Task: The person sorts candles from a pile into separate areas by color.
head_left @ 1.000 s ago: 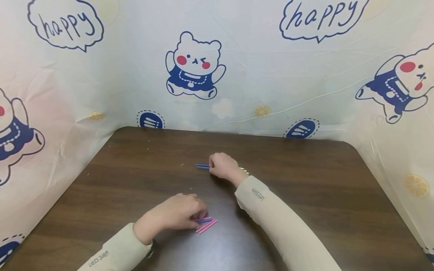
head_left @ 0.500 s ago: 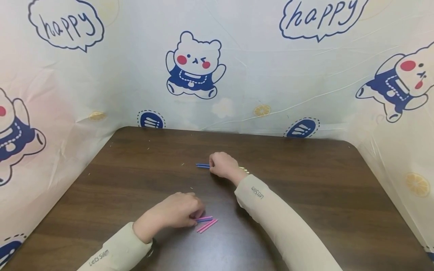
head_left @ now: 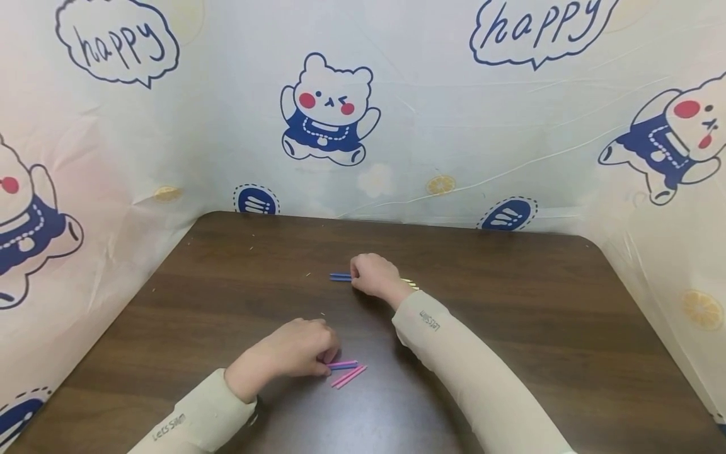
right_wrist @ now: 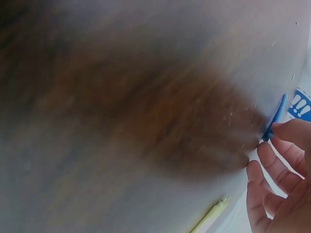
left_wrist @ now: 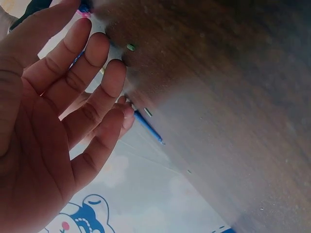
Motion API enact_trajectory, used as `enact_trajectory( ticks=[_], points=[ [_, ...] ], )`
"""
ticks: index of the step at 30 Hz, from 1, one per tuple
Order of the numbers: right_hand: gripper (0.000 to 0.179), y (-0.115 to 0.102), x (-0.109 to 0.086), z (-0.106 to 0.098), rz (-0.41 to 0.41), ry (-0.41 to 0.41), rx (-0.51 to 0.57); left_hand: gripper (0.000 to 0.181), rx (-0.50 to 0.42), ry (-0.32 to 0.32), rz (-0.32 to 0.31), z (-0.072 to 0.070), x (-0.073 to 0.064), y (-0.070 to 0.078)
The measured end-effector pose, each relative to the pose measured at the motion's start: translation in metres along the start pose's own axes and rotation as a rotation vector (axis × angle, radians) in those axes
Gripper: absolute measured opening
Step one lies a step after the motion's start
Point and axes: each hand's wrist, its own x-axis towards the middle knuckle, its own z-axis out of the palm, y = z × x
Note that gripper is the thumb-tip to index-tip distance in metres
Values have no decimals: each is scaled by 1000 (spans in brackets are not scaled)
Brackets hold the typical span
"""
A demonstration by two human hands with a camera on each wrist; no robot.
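One brown table [head_left: 510, 302] supports all. Right hand [head_left: 374, 275], loosely curled, pinches blue sticks [head_left: 340, 279]; left hand [head_left: 300, 347], half-closed, pinches blue-pink pair [head_left: 347, 365]. We judge loose pink sticks [head_left: 351, 378], just beside pair, may roll if left hand brushes them.

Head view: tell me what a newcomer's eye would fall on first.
Probably the central white cartoon bear in navy clothes, printed on the pale backdrop behind the dark brown, wood-grained table. Next, perhaps, the thin bright pink sticks on the table's near part, by the left hand. Farther back, thin blue sticks show beside the right hand.
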Motion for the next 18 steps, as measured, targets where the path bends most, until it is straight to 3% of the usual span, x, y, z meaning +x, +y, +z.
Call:
enact_trajectory(
  ticks=[18],
  points=[
    [6, 22, -8, -2, -3, 43, 112, 22, 30, 50, 10, 0, -2, 0]
  ],
)
